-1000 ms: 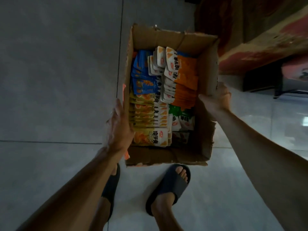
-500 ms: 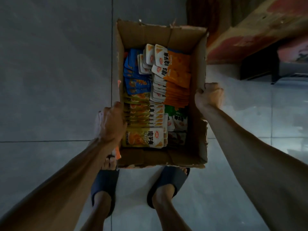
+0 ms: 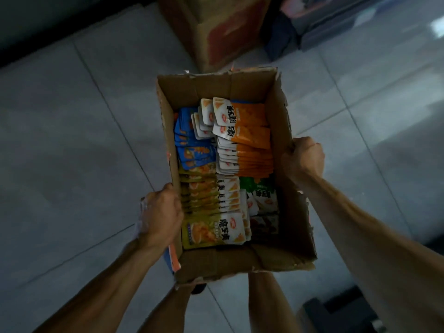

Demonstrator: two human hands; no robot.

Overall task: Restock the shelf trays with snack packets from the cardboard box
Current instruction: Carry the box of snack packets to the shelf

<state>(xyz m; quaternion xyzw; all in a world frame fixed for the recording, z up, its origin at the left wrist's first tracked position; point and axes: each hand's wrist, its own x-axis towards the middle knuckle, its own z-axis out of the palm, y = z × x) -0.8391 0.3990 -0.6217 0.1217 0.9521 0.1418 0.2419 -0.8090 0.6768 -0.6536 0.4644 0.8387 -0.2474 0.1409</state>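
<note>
The open cardboard box fills the frame's centre, packed with rows of snack packets. The left hand clamps its left wall, the right hand its right wall. Grey tiled floor lies below, another carton at top centre.

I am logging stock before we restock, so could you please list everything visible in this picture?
cardboard box: one, brown, open top, held above the floor.
blue packets: a stack, far left in the box.
orange packets: a stack, far right in the box.
yellow packets: a stack, near left in the box.
green packets: a few, near right in the box.
second carton: one, brown with red print, on the floor beyond.
tiled floor: grey.
left hand: gripping the box's left wall.
right hand: gripping the box's right wall.
</note>
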